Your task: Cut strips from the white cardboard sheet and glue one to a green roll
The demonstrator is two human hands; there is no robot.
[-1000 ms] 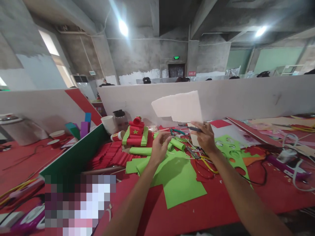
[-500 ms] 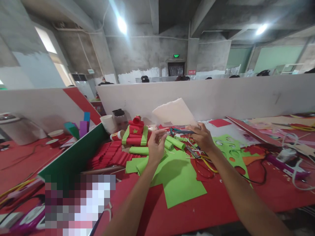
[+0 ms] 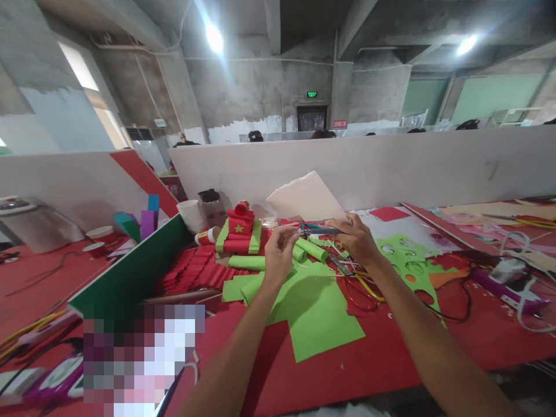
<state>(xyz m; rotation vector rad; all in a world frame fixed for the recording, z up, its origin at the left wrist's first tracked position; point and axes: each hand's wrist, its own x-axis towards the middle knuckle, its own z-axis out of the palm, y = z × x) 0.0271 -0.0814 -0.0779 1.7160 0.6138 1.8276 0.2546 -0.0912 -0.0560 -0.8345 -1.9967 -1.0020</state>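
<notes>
My right hand (image 3: 357,238) is closed around a slim blue-grey tool (image 3: 324,230) that points left; its exact kind is too small to tell. A cream sheet (image 3: 306,200) with a rough left edge stands up behind its fingers and seems held there too. My left hand (image 3: 280,249) pinches at the tool's tip, and what lies between its fingertips is hidden. Below both hands lie a bright green sheet (image 3: 321,313) and green paper rolls (image 3: 311,250). Left of my left hand is a red and green paper model (image 3: 240,229) with a star.
Red pleated paper strips (image 3: 191,272) lie beside a green-faced board (image 3: 130,266). Scissors (image 3: 343,266) rest among scraps under my right hand. A cut-out green sheet (image 3: 403,260) and a purple device with cables (image 3: 508,292) lie right. A white partition (image 3: 391,168) stands behind.
My left hand has shifted slightly right, towards the tool's tip, and its fingers have come closer to it. The cream sheet has tilted and moved slightly left.
</notes>
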